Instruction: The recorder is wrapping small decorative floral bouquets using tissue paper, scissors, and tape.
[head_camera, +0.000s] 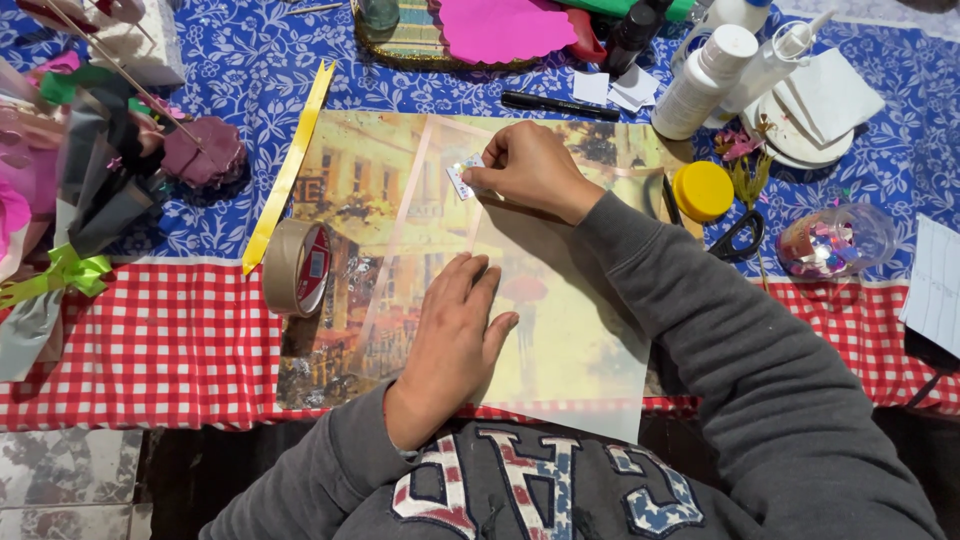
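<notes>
Head view, looking down at a craft table covered by a blue floral cloth at the top and a red checked cloth along the bottom edge. At centre lies a printed picture (400, 200) of a yellow street scene, with a translucent sheet (570, 340) laid over its right part and running past the table edge at lower centre.

The left hand (455, 335) lies flat, fingers spread and pressed on the sheet near the middle of the frame, gripping nothing. The right hand (530, 170), above it, has thumb and fingertips pinched shut on a small pale tape piece (460, 180), held at the sheet's upper left corner, touching or just above the paper; which one cannot be told.

As a judgement, the work looks early: the sheet is laid and held in place, one corner is being taped, and no other tape shows on its edges, so the remaining edges appear still loose.

A roll of tan tape (297, 267) stands on edge just left of the picture. A yellow ribbon (290, 165) runs diagonally at upper left. Pink and green paper flowers (60, 180) crowd the far left. At upper right stand white glue bottles (710, 80), with a black pen (560, 104) near them. Right of the picture are a yellow lid (703, 190), black scissors (735, 235) and a clear cup of glitter bits (835, 240). A pink paper shape (500, 28) sits at top centre.
</notes>
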